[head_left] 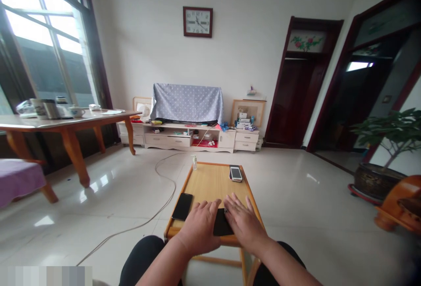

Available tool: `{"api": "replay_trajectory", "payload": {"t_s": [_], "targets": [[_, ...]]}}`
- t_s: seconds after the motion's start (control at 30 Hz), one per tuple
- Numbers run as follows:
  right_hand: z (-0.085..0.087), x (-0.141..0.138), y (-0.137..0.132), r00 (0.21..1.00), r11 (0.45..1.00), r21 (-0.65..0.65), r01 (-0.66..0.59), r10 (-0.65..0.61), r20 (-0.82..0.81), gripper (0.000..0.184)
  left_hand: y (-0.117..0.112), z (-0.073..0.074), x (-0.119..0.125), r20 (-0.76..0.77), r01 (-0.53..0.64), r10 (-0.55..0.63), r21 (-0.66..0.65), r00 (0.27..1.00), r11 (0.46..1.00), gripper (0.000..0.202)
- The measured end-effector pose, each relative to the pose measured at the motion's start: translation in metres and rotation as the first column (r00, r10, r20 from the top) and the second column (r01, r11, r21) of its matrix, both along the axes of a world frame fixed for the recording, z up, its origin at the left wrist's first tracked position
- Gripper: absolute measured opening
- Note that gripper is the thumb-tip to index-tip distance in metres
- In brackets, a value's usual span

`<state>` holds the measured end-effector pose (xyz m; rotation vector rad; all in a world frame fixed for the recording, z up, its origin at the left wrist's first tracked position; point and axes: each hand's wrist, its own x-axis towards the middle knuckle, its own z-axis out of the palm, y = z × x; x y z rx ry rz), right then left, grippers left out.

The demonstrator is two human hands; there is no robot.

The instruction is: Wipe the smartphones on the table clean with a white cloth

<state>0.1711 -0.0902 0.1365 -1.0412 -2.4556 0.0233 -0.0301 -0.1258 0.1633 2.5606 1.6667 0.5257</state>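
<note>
My left hand (199, 226) and my right hand (242, 221) lie flat, fingers spread, on the near end of a small wooden table (210, 183). Both rest on a black flat object (221, 225), mostly hidden under them. A black phone (183, 206) lies just left of my left hand at the table's left edge. Two stacked phones (235, 173), the top one white-backed, sit at the far right of the table. A small clear bottle (194, 162) stands at the far left corner. My knees in dark trousers show below the table.
A cable (158, 209) runs over the glossy tiled floor left of the table. A long wooden table (66, 121) with cups stands at left by the window. A TV cabinet (187, 134) with a covered screen lines the back wall. A potted plant (384, 163) and wooden chair are at right.
</note>
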Motion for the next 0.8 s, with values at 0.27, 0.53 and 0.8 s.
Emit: {"api": "replay_trajectory", "payload": {"t_s": [0.27,0.53,0.8], "targets": [[-0.003,-0.015,-0.018,0.983,0.982,-0.037,-0.184,0.185,0.002,0.057,-0.001,-0.006,-0.006,0.045,-0.011,0.01,0.03,0.999,0.999,0.093],[-0.016,-0.021,-0.002,0.982,0.999,-0.025,-0.044,0.039,-0.186,0.053,0.0,0.007,-0.011,0.068,-0.065,0.065,0.0,0.996,0.998,0.097],[-0.029,-0.025,-0.005,0.942,0.996,-0.075,-0.049,0.021,-0.336,0.048,0.001,-0.003,-0.006,0.097,-0.15,0.15,-0.007,0.984,0.989,0.091]]}}
